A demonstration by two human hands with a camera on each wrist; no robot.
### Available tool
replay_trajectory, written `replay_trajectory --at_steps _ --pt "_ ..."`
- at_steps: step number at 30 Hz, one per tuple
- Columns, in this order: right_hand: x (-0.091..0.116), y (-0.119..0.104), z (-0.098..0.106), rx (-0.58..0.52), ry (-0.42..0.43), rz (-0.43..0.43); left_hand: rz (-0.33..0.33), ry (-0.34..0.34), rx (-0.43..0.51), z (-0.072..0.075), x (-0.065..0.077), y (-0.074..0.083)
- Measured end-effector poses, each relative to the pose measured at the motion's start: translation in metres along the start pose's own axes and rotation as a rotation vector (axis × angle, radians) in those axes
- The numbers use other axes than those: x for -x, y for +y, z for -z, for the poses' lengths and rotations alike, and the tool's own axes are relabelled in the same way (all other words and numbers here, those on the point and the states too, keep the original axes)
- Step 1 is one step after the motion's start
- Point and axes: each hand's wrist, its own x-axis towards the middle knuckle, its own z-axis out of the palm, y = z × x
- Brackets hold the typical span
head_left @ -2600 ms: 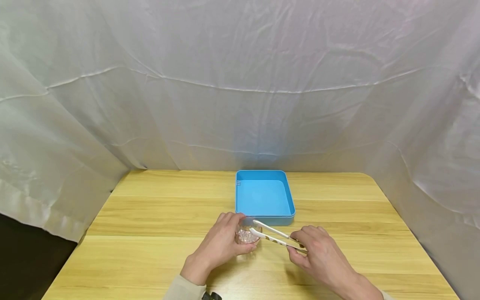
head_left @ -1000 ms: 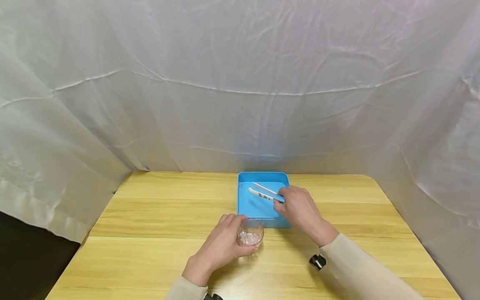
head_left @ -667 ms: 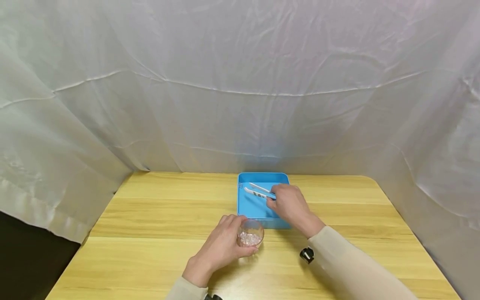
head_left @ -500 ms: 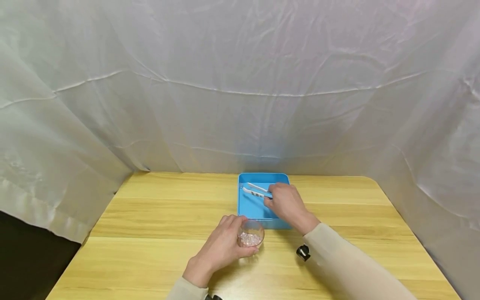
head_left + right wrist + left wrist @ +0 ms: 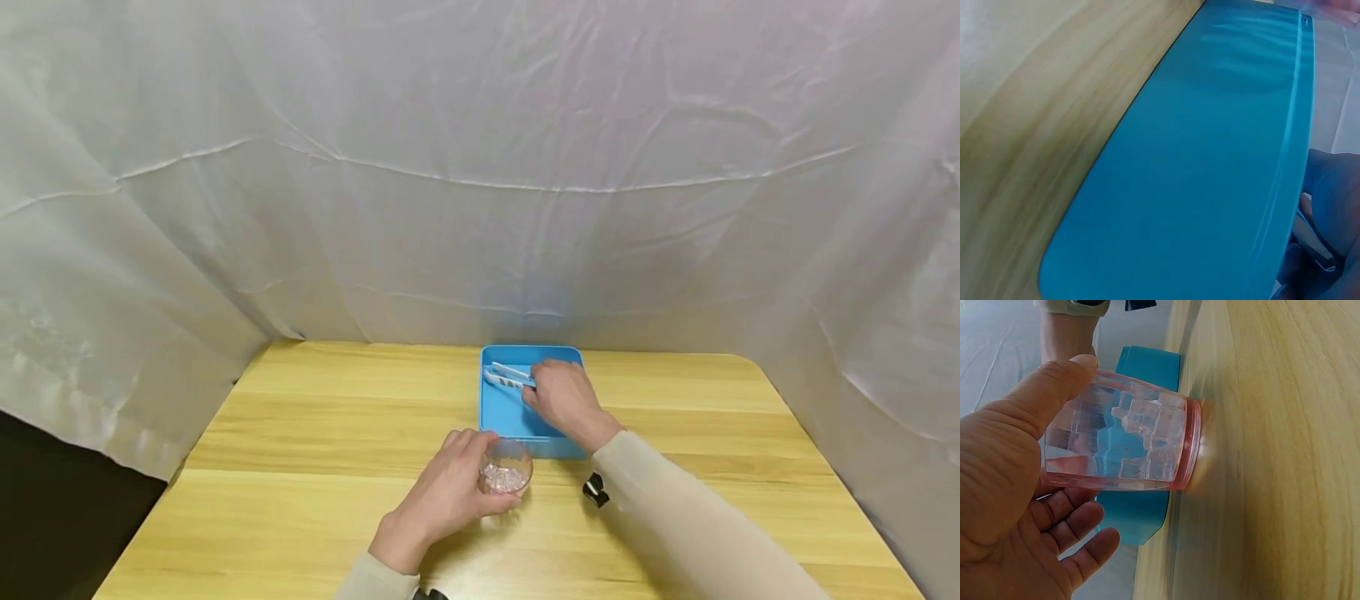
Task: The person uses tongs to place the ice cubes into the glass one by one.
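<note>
In the head view my left hand (image 5: 442, 496) grips a clear, pink-tinted cup (image 5: 517, 462) standing on the table. Clear ice-like cubes (image 5: 1150, 422) lie in its lower part, as the left wrist view shows; thumb and forefinger span the cup there. Reaching over the blue box (image 5: 532, 448), my right hand (image 5: 566, 398) holds a pair of tongs (image 5: 508, 382) with white, patterned arms. The tongs' tips sit at the box's back left corner, near a small clear piece that is hard to make out. In the right wrist view, the box wall hides most of the tongs.
The wooden table (image 5: 300, 500) extends to both sides of the box and cup. Pale grey cloth (image 5: 450, 233) hangs close behind the box and along both sides. The box's front wall stands just behind the cup.
From above the cup, my right hand has carried the tongs forward into the box, then left towards its back left corner. My left hand stays on the cup.
</note>
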Motion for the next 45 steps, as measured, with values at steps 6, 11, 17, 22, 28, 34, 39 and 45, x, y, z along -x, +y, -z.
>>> replay_trajectory --at_steps 6,11,17,22,28,34,39,45 --pt "-0.005 0.0 -0.003 0.012 0.012 0.012 0.005 -0.004 0.003 0.0 0.0 0.001" --pt "-0.007 0.0 -0.004 0.012 -0.01 -0.005 0.002 -0.002 0.0 -0.001 0.0 0.001" --pt "-0.006 -0.001 -0.007 -0.006 -0.024 -0.03 -0.002 -0.002 0.0 -0.002 0.0 0.001" --pt "-0.002 -0.004 -0.006 0.011 -0.036 -0.039 -0.003 -0.005 -0.001 -0.002 0.0 0.001" --pt "0.008 -0.006 0.0 0.062 0.007 0.042 -0.004 -0.001 0.001 -0.002 0.0 0.0" --pt "0.02 -0.004 0.007 0.061 0.03 0.088 0.0 0.0 0.01 -0.002 0.001 0.0" --pt "0.027 -0.001 0.011 0.053 0.007 0.082 0.005 -0.003 0.015 -0.001 0.001 0.001" --pt "0.035 0.001 0.018 0.037 0.041 0.093 0.008 -0.004 0.016 -0.001 0.0 0.001"
